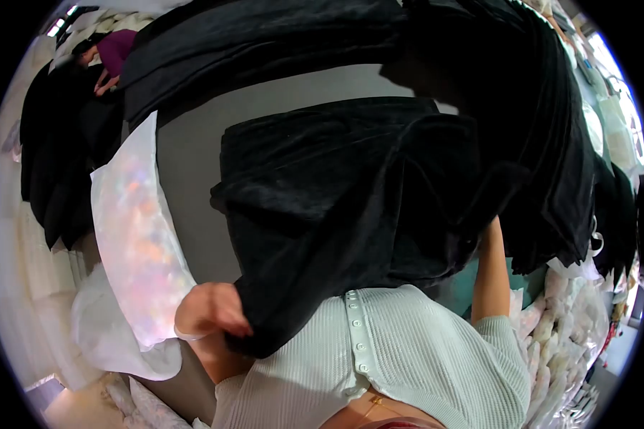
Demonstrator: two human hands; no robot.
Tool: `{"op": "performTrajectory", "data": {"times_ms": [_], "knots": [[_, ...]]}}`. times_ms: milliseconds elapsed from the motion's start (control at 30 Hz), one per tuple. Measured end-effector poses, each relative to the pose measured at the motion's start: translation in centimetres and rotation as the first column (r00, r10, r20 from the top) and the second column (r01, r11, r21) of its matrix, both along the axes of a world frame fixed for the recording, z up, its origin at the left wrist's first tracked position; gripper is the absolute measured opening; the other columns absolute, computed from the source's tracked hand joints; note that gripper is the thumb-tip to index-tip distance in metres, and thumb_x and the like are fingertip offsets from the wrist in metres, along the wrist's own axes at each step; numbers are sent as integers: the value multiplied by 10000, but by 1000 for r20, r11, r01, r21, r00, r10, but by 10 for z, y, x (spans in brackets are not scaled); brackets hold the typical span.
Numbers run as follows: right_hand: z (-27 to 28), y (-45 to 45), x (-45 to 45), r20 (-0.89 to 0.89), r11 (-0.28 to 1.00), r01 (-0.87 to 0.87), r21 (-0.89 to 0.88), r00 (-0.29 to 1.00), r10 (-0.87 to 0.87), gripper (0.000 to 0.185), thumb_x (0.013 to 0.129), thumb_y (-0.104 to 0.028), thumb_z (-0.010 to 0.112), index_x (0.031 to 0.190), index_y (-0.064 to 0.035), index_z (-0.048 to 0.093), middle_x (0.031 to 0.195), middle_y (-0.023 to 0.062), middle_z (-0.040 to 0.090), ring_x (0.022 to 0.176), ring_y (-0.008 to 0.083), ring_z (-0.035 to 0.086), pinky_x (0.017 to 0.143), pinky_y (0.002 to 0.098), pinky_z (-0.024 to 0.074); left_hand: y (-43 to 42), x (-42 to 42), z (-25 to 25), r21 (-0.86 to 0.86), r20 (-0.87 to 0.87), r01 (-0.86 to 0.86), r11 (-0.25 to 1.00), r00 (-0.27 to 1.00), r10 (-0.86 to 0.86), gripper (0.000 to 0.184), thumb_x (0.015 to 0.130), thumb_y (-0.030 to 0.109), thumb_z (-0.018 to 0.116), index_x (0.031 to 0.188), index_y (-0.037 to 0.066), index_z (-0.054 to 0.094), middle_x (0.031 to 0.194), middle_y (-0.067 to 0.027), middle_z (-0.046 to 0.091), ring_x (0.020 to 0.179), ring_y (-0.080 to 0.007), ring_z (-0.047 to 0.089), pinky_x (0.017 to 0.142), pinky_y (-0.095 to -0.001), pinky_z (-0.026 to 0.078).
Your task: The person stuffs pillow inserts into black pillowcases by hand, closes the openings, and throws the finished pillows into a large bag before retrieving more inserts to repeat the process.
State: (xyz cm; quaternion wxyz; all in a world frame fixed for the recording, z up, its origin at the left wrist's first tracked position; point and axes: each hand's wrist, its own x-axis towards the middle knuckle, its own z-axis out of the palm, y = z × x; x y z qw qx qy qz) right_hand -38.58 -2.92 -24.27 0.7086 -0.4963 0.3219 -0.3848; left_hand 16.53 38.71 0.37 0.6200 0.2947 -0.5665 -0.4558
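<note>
A large folded piece of black cloth (315,207), soft and slightly shiny, lies across the grey table in front of me, its near edge against my body. My left hand (216,309) is at its near left corner, blurred by motion, with the fingers curled onto the cloth's edge. A raised fold runs from that corner toward the middle of the cloth. On the right, my forearm reaches up to a lifted, blurred part of the cloth. The cloth hides my right hand, so its fingers do not show.
A shiny white bag (136,236) lies along the table's (197,164) left edge. Black cloth piles lie at the back (265,50) and hang at the right (551,157). A person in purple (114,53) bends over black cloth at far left. Plastic-wrapped bundles (562,322) sit at lower right.
</note>
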Motion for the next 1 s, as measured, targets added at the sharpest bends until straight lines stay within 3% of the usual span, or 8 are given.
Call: {"op": "performTrajectory", "data": {"times_ms": [100,200,333,467,600,700,800,1000], "knots": [[-1,11,-46,135,969,-237,-63,960,244,460,927,-142,595,1352,-39,453,1140,50,615,1038,150,591,908,287,484,-3,12,-4,-1,6,-69,998,998,69,238,829,104,533,634,26,646,631,-125,681,492,-213,559,488,-279,412],[33,59,-1,-189,991,87,-104,976,-106,381,936,-145,587,1292,-36,506,1100,52,625,1033,166,600,893,287,494,-13,15,-19,177,61,-335,925,942,329,217,788,69,556,577,29,581,562,-136,629,484,-201,531,483,-283,389],[-12,45,1,-371,934,241,-264,868,-329,384,986,-206,513,1325,-26,497,1202,87,605,1089,197,590,946,324,484,-33,37,-52,498,25,-601,625,730,683,200,924,7,559,1122,3,532,1108,-63,618,1025,-141,576,957,-278,420],[76,56,64,-145,851,429,301,903,-404,684,959,-581,383,1355,-34,493,1332,113,544,1195,241,533,1010,357,437,-51,55,-102,490,226,-756,435,592,774,332,933,96,608,1236,5,510,1239,-124,568,1151,-181,533,991,-298,413],[148,68,103,-278,799,435,416,897,-343,849,901,-732,307,1386,-56,478,1344,121,545,1216,244,530,1023,372,426,-64,10,-82,-324,792,-867,378,-30,610,562,823,161,717,1322,38,490,1413,-194,425,1287,-340,435,1095,-421,315],[124,51,89,-329,848,363,386,913,-241,852,881,-727,393,1372,-37,490,1311,136,568,1161,237,570,1008,352,437,-65,-30,-76,61,946,-558,828,298,131,858,633,257,842,1387,121,456,1482,-133,380,1388,-332,320,1124,-468,258],[123,50,95,-311,855,315,412,930,-193,812,859,-620,561,1363,11,482,1320,145,559,1156,236,568,1010,320,430,-64,-45,-110,-104,974,-528,843,116,193,651,686,-51,706,1298,118,560,1363,-122,528,1280,-295,479,1080,-456,337],[100,30,94,-331,915,188,357,942,-64,772,861,-643,541,1342,-39,528,1324,88,574,1191,203,550,1030,307,400,-54,13,-117,234,607,-962,138,256,752,228,864,-37,519,1060,-34,636,1031,-195,680,931,-295,642,866,-351,465]]}}
